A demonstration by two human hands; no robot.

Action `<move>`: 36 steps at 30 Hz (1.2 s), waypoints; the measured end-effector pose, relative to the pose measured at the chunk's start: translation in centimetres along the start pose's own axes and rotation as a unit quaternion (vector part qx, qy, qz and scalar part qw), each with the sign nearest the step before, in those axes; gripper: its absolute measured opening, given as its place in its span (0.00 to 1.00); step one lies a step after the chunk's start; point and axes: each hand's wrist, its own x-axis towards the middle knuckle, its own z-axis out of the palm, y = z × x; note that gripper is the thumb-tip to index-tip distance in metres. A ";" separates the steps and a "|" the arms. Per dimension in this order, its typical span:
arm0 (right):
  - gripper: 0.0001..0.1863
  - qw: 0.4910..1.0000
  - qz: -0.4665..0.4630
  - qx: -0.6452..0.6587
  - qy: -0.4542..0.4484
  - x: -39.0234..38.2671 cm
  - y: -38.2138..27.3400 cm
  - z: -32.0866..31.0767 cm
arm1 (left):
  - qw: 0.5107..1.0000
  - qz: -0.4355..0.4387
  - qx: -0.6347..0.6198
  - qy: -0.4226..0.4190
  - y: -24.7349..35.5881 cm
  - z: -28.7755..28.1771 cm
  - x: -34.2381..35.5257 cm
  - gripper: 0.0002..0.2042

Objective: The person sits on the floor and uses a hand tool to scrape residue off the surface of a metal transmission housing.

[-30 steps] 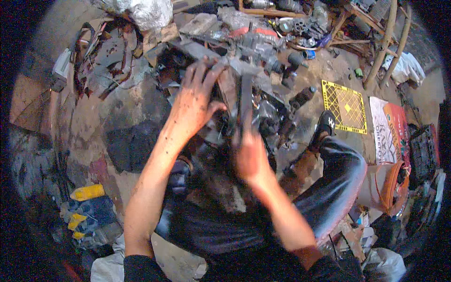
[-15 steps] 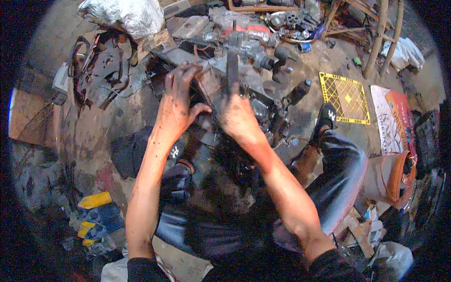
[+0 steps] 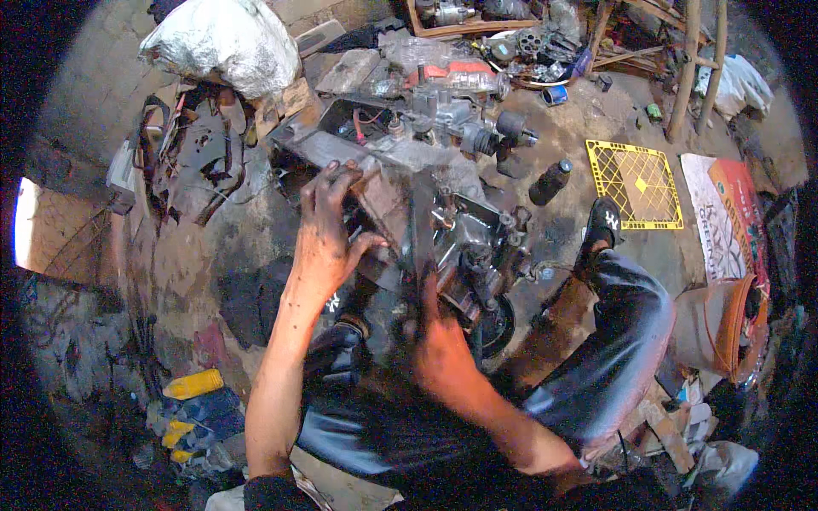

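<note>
A greasy engine part (image 3: 477, 230) with open cavities and dark metal fittings stands on the ground between my legs. My left hand (image 3: 328, 221) grips a brownish, flat-faced block (image 3: 377, 204) at its left side, fingers over the top and thumb on the near side. My right hand (image 3: 439, 345), blurred by motion, is closed round the near end of a long, flat, dark bar that looks like a file (image 3: 422, 217). The file points away from me along the block's right side. Its grip end is hidden in the fist.
Beyond stand a black-topped metal assembly (image 3: 443, 111) and a dark bottle (image 3: 552, 180). A yellow plastic crate panel (image 3: 635, 183) lies to the right, near my shod foot (image 3: 603, 223). A white sack (image 3: 226, 47) sits far left, and wooden poles (image 3: 686, 72) rise far right.
My right hand has drawn the file back toward me, down from the far side. My left hand keeps its hold on the block. The whole view has shifted slightly.
</note>
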 end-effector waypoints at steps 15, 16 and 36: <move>0.35 0.999 0.022 -0.035 -0.018 4.8 1.6 -0.3 | 0.998 -0.035 0.025 -0.048 0.4 0.0 -0.3 0.45; 0.31 0.999 0.031 -0.023 -0.008 3.5 1.3 -0.1 | 0.997 -0.033 0.035 -0.052 0.3 0.0 -0.5 0.45; 0.39 0.994 0.070 -0.083 -0.032 1.5 2.3 0.2 | 0.999 -0.039 -0.003 -0.029 0.5 -0.5 -0.4 0.45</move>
